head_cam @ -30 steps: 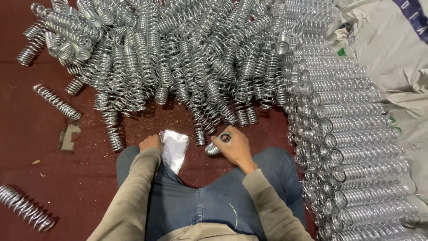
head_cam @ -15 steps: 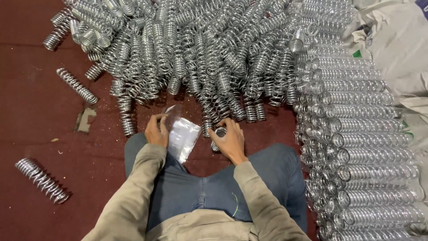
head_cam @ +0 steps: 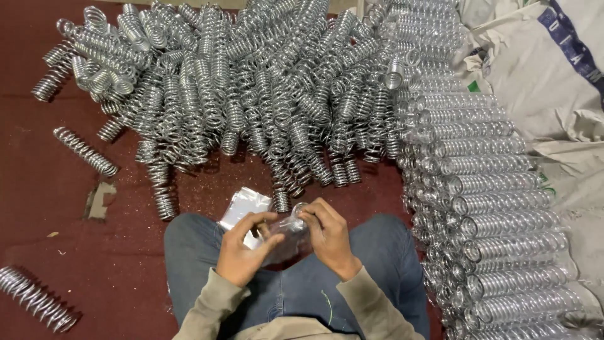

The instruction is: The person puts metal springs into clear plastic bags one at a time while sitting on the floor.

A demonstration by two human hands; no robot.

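Left of the big spring heap [head_cam: 251,94], on the dark red floor [head_cam: 38,189], three springs lie apart from it: one at the far lower left [head_cam: 34,305], one slanted [head_cam: 85,151] just beside the heap's left edge, and a short one [head_cam: 165,200] below the heap's lower edge. One small scrap of card [head_cam: 99,200] lies between the slanted spring and the short one. The heap itself holds too many loose springs to count, piled across each other.

Below the heap, over the person's two knees in blue jeans [head_cam: 377,252], both hands meet. The left hand [head_cam: 242,249] pinches a clear bag [head_cam: 286,236] between thumb and fingers. The right hand [head_cam: 327,236] grips the bag's other side, fingers curled at its mouth, where a spring [head_cam: 299,211] sits partly inside. One flat stack of more clear bags [head_cam: 242,208] lies on the floor just behind the left hand, below the heap.

Right of the heap, bagged springs [head_cam: 491,208] lie in a neat stacked column, more than a dozen. Right of that, two pale sacks [head_cam: 535,82] lie crumpled.
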